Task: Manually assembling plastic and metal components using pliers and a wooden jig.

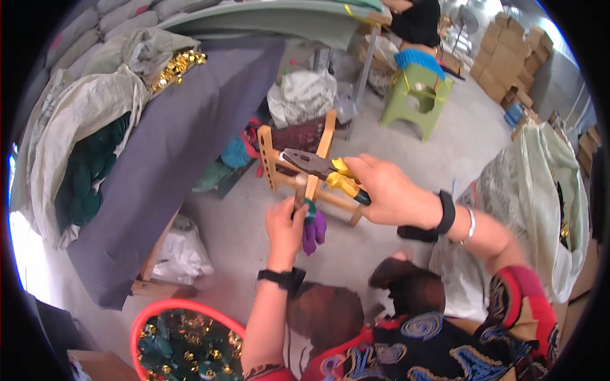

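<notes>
My right hand [391, 190] is closed around the yellow and dark green handles of a pair of combination pliers [318, 166]. Their dark jaws point left, above my left hand, with a small bright spot at the tip. My left hand [284, 228] has its fingers pinched together, and a narrow brownish piece [300, 185] sticks up from them. What exactly it holds is too blurred to name. Right beside those fingers show a green piece [309, 211] and a purple, finger-shaped thing [313, 233]. Behind the pliers stands a wooden frame [267, 155] with holes along one post.
A red-rimmed basket [141, 320] of dark green and gold pieces is at lower left. Sacks [101, 95] with green and gold pieces lie on the left; another sack [508, 184] stands right. A green stool [416, 95], a person and cardboard boxes [502, 57] are farther off.
</notes>
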### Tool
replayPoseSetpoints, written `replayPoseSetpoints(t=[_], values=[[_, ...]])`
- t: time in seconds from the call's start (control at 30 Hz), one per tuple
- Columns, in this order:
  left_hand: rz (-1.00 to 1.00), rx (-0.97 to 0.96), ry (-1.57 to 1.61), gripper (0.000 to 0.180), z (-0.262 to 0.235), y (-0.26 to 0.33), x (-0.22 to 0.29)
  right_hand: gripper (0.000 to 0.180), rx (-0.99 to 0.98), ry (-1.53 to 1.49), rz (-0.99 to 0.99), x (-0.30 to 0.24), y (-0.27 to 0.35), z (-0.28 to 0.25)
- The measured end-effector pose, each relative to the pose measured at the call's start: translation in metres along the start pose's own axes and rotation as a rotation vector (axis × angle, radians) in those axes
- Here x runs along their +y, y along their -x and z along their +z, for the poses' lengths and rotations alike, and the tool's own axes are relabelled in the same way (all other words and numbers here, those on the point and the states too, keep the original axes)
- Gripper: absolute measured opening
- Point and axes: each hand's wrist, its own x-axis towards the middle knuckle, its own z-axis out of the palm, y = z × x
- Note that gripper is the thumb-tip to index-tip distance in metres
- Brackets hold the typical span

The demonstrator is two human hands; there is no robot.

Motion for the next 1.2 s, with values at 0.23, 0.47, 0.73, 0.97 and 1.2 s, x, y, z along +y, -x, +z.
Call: replayPoseSetpoints(t=[0.23, 0.47, 0.73, 0.97, 1.2], values=[[0.209, 0.053, -0.105, 0.015, 0.007, 0.003, -0.016, 0.055, 0.209, -0.319, -0.355, -0.018, -0.016, 0.043], [-0.240, 0.066, 0.055, 0.019, -0.001, -0.002, 0.007, 0.051, 0.602, -0.645, 0.010, 0.001, 0.018, 0.057], [0.159, -0.340, 0.872, 0.029, 0.032, -0.089, 0.296, 0.043, 0.692, -0.813, 0.333, 0.031, 0.067, 0.089], [0.657, -0.678, 0.648, 0.052, 0.124, -0.096, 0.408, 0.043, 0.696, -0.966, 0.062, 0.027, 0.054, 0.138], [0.320, -0.167, 0.147, 0.045, -0.009, -0.085, 0.198, 0.049, 0.562, -1.170, 0.151, 0.042, 0.062, 0.117]])
